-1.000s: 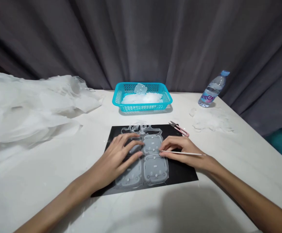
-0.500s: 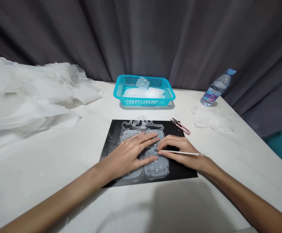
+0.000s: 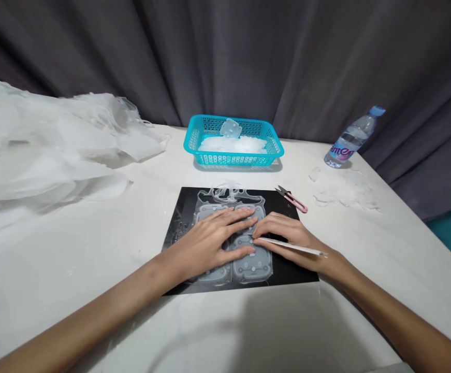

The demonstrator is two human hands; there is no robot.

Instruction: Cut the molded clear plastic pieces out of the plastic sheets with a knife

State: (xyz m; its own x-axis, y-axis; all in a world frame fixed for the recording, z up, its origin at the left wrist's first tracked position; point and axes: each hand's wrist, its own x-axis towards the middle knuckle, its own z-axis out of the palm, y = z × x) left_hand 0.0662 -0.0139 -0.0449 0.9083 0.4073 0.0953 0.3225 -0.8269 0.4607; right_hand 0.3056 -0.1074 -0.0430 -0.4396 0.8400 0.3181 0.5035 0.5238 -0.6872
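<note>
A translucent molded sheet of rounded rectangular pieces [image 3: 253,265] lies on a black mat [image 3: 293,269], with thin clear strands along its far edge. My left hand [image 3: 213,243] rests flat across the sheet, fingers spread, covering much of its left and middle. In a pinch, my right hand [image 3: 287,238] holds a thin white stick-like tool [image 3: 297,246], whose rear end points back over the wrist. The tool's tip is at the sheet near the seam between two right-hand pieces, hidden by my fingers.
Pink-handled thread snips [image 3: 292,199] lie at the mat's far right corner. Behind stands a turquoise basket [image 3: 235,158] holding translucent pieces. A water bottle [image 3: 353,138] and clear scraps [image 3: 344,189] are on the right. A large heap of translucent sheets [image 3: 46,145] fills the left.
The camera view has shifted slightly. The white tool's rear end has tilted a little lower, while both hands stay in nearly the same place on the sheet.
</note>
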